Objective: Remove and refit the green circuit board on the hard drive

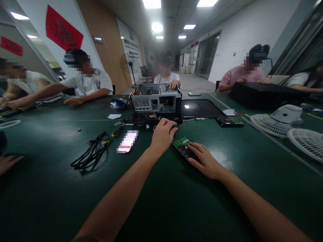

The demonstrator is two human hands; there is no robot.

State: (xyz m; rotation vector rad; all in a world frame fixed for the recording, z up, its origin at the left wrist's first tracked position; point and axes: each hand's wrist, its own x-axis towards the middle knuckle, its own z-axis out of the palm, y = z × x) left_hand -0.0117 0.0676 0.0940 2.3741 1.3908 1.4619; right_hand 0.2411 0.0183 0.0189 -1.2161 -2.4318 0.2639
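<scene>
My right hand (205, 160) is on a hard drive (182, 143) with a green circuit board facing up. Its fingers lie over the board's right side, the thumb along the near edge, and the palm covers part of the drive. To the left of the drive, my left hand (163, 135) hovers with bent fingers and the thumb a little apart; nothing shows in it. Just beyond stands an opened computer case (156, 102), with a black panel (133, 120) lying along its near side.
A phone (127, 142), a screwdriver (117, 131) and coiled black cables (92, 151) lie left. Behind the drive are a black flat panel (202, 108) and another circuit-board device (230, 121). White fan parts (285, 116) stand right. Several people sit around the green table (161, 201); one touches the case.
</scene>
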